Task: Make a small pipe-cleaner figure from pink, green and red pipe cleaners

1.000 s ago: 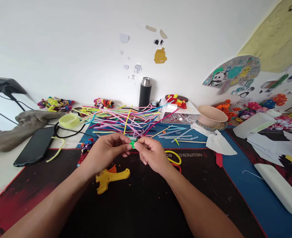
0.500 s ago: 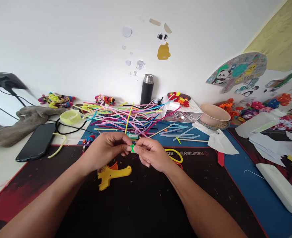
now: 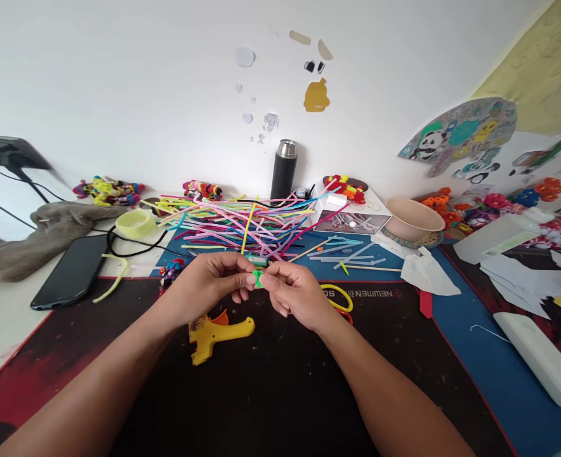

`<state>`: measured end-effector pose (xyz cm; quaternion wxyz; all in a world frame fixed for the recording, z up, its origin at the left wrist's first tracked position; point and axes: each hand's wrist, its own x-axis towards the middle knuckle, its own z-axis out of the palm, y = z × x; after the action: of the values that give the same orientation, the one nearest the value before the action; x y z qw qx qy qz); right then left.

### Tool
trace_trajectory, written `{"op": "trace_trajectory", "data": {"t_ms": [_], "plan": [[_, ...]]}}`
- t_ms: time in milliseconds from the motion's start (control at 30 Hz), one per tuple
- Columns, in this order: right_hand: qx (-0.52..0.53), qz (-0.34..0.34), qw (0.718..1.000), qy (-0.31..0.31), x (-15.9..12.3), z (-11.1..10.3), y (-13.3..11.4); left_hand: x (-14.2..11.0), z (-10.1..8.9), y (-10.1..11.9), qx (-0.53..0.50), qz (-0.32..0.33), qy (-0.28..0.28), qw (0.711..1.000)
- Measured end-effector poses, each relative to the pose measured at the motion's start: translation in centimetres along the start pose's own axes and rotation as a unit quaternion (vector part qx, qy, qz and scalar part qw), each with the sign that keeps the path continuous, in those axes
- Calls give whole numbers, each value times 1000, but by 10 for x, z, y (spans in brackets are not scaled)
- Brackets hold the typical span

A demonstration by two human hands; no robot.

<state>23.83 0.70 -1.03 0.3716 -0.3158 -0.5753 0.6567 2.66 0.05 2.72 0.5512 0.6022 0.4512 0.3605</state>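
Observation:
Between my two hands is a small bright green piece (image 3: pixel 258 278), perhaps bent pipe cleaner; most of it is covered by fingertips. My left hand (image 3: pixel 217 279) pinches its left side with thumb and forefinger. From the right, my right hand (image 3: pixel 292 289) grips it the same way, the thumbs almost meeting. A yellow pipe cleaner (image 3: pixel 249 227) rises just behind my left fingers; I cannot tell whether it joins the green piece. Below my left hand lies a yellow glue gun (image 3: pixel 221 336) with an orange trigger. Yellow loop handles (image 3: pixel 341 296) show beside my right wrist.
Behind my hands spreads a pile of coloured pipe cleaners (image 3: pixel 204 219). A black thermos (image 3: pixel 284 171) stands at the wall. To the right are clear glue sticks (image 3: pixel 356 258), a beige bowl (image 3: pixel 414 219) and a crumpled tissue (image 3: pixel 428 273). A phone (image 3: pixel 71 273) lies left.
Both hands stay pinched on the green piece, with only slight finger movement. The whole view has shifted a little; nothing on the table has visibly moved.

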Motion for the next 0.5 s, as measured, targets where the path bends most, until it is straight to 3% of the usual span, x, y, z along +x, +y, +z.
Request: {"op": "trace_trajectory", "data": {"t_ms": [167, 500], "plan": [[-19, -7, 1000, -6, -1, 1, -2, -2, -6, 1, -19, -6, -40, 999], [-60, 3, 998, -12, -3, 3, -3, -2, -2, 5, -45, -11, -45, 998]]}}
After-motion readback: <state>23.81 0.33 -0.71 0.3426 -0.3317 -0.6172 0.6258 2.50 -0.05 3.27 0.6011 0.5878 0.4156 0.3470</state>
